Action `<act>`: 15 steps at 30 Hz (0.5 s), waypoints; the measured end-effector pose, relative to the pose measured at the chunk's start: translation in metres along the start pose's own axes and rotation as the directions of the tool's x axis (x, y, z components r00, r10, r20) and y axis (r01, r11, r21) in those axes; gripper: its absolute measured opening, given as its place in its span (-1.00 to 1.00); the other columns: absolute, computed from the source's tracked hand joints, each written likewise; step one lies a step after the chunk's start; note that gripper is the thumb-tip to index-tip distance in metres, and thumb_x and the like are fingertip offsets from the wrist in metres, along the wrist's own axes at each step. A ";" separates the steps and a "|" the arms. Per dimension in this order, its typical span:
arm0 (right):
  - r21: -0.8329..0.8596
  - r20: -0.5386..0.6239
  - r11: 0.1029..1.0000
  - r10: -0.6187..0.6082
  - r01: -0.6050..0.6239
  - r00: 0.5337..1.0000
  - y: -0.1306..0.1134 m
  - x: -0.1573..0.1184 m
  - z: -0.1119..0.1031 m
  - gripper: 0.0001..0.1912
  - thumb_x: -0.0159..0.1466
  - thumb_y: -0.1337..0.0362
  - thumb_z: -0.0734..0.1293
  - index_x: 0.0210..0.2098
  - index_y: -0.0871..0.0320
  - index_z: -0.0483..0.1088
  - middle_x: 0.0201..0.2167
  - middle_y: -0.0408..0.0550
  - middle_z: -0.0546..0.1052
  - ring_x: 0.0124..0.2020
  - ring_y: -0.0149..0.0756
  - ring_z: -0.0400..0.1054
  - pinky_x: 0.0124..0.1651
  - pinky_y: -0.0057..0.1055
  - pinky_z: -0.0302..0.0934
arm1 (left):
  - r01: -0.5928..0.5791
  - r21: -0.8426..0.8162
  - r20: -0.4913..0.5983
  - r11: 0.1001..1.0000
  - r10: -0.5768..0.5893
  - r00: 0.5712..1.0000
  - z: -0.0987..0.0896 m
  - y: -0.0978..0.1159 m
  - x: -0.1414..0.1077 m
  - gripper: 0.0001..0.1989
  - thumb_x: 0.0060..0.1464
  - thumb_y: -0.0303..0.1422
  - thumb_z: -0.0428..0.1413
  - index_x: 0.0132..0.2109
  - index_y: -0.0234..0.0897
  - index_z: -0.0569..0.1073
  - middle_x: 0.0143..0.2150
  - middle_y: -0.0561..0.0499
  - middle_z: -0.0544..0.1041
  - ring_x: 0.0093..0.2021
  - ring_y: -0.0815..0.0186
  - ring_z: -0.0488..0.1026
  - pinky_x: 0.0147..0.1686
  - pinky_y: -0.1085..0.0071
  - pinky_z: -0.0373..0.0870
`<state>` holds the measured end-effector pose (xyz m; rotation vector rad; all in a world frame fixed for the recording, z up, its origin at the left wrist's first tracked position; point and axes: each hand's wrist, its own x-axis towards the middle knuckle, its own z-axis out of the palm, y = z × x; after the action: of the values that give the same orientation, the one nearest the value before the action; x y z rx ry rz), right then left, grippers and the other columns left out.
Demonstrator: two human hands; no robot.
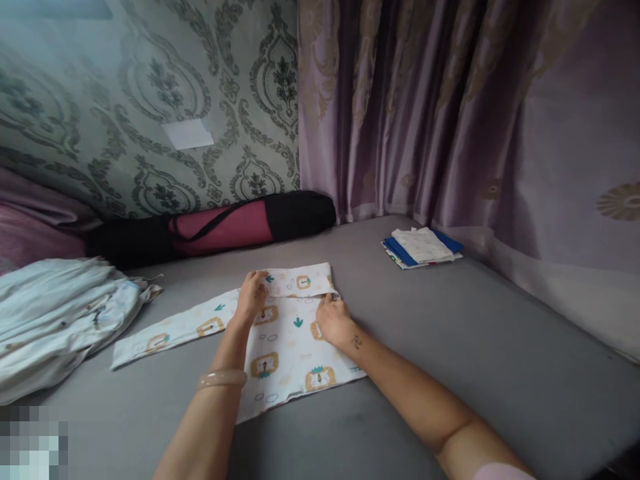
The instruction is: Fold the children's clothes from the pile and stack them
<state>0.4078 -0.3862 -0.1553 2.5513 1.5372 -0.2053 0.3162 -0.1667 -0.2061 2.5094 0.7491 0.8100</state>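
A white garment (285,340) printed with orange lion faces and green leaves lies on the grey bed surface. Its upper part is folded over in a band, and one long sleeve (180,330) stretches out to the left. My left hand (254,290) is at the left end of the folded band, its fingers closed on the cloth. At the band's right end, my right hand (334,318) pinches the fabric edge with bent fingers. A bracelet circles my left forearm.
Folded clothes (423,247), white on blue, are stacked at the back right. A black and maroon long bag (225,227) lies along the wall. Crumpled pale cloth (65,320) is heaped at the left. Purple curtains (400,100) hang behind the bed surface (475,347).
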 end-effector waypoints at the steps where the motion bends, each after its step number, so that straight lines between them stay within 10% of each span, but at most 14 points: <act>1: 0.006 0.022 1.000 -0.023 0.023 0.999 -0.001 -0.003 -0.004 -0.57 0.17 0.50 0.20 0.01 0.49 0.42 0.05 0.51 0.41 -0.03 0.05 0.40 -0.25 -0.19 0.35 | 0.014 -0.011 0.010 1.000 -0.014 1.000 0.001 0.000 -0.002 -0.60 -0.04 -0.58 -0.08 -0.06 -0.31 0.45 -0.09 -0.11 0.43 -0.14 0.24 0.43 -0.06 0.31 0.36; 6: 0.120 0.087 0.986 -0.125 0.114 0.988 0.011 -0.014 -0.030 -0.68 0.21 0.48 0.19 -0.14 0.30 0.52 -0.17 0.29 0.57 -0.09 -0.09 0.47 -0.12 -0.28 0.30 | 0.119 -0.062 -0.007 0.991 -0.120 0.993 0.008 0.002 -0.018 -0.63 -0.01 -0.46 -0.02 -0.03 -0.34 0.45 -0.13 -0.11 0.42 -0.23 0.25 0.42 -0.15 0.31 0.39; 15: 0.238 0.008 0.954 0.185 -0.182 0.983 0.072 0.018 -0.040 -0.65 0.33 0.32 0.11 -0.08 0.22 0.48 -0.10 0.25 0.55 -0.04 -0.08 0.45 -0.11 -0.33 0.25 | 0.434 -0.334 0.066 0.837 -0.439 0.896 -0.002 0.011 -0.019 -0.52 -0.03 -0.30 0.06 0.07 -0.34 0.43 -0.40 0.05 0.41 -0.53 0.41 0.33 -0.54 0.51 0.31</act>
<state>0.4814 -0.3959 -0.1155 2.8670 1.3405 -0.3687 0.3063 -0.1865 -0.2069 1.9202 1.0388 0.7162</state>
